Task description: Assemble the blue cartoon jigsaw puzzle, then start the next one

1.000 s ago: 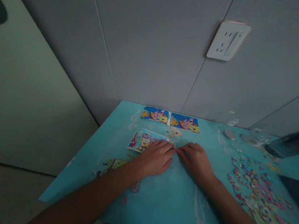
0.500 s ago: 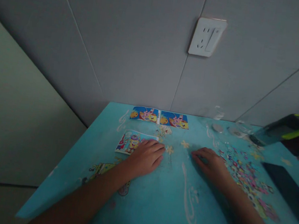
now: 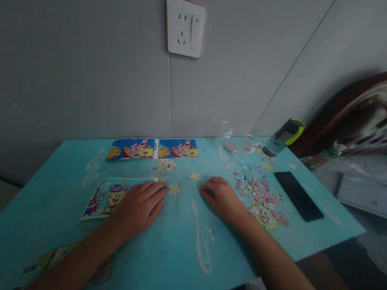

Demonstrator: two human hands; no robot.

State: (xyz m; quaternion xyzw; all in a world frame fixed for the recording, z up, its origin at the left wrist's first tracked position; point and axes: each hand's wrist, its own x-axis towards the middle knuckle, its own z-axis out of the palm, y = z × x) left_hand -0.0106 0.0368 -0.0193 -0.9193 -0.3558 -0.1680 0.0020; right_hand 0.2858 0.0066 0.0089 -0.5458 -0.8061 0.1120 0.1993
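My left hand (image 3: 139, 206) lies flat, fingers stretched out, on the turquoise table (image 3: 174, 250), its heel over the right edge of a cartoon picture card (image 3: 105, 198). My right hand (image 3: 220, 197) rests palm down a hand's width to the right, fingers loosely curled toward the tabletop, with nothing visible in it. A heap of small colourful puzzle pieces (image 3: 260, 199) lies just right of that hand. A few joined pieces (image 3: 166, 164) sit beyond the left hand.
Two cartoon picture strips (image 3: 153, 149) lie by the grey wall under a white socket (image 3: 184, 26). A black phone (image 3: 298, 201), a green-capped bottle (image 3: 283, 136) and small clear containers (image 3: 232, 142) stand at the right. A patterned cloth (image 3: 368, 116) is beyond the table's right edge.
My hands were touching at the fingertips and have parted; the right hand slid right toward the puzzle pieces. My view swung right, bringing in the phone, bottle and cloth.
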